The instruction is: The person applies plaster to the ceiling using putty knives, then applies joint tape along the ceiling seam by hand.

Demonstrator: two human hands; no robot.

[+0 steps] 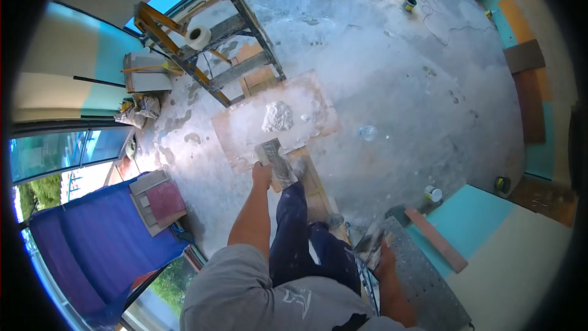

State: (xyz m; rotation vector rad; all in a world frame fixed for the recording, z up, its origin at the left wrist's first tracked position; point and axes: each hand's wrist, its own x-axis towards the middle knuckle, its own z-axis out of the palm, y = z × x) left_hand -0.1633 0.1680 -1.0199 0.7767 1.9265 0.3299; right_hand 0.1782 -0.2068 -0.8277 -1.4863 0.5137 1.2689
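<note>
My left hand (262,175) is closed around a wide, plaster-smeared scraper (268,147), held out beside my dusty shoe (285,175). Just beyond its blade, a heap of wet white plaster (277,117) lies on a whitened board (229,130) on the floor. Low at my right side, my right hand (386,260) is beside grey, plaster-caked tools (369,244) and the edge of a speckled grey panel (422,270). Its fingers are mostly hidden, and what it grips, if anything, cannot be made out.
A stepladder (236,24) with a white roll (198,37) on it stands at the far left. Purple cloth (104,242) hangs at the left. Paint cans (433,194) and a clear round lid-like object (367,133) lie rightward. A thin cable (441,27) trails across the far floor.
</note>
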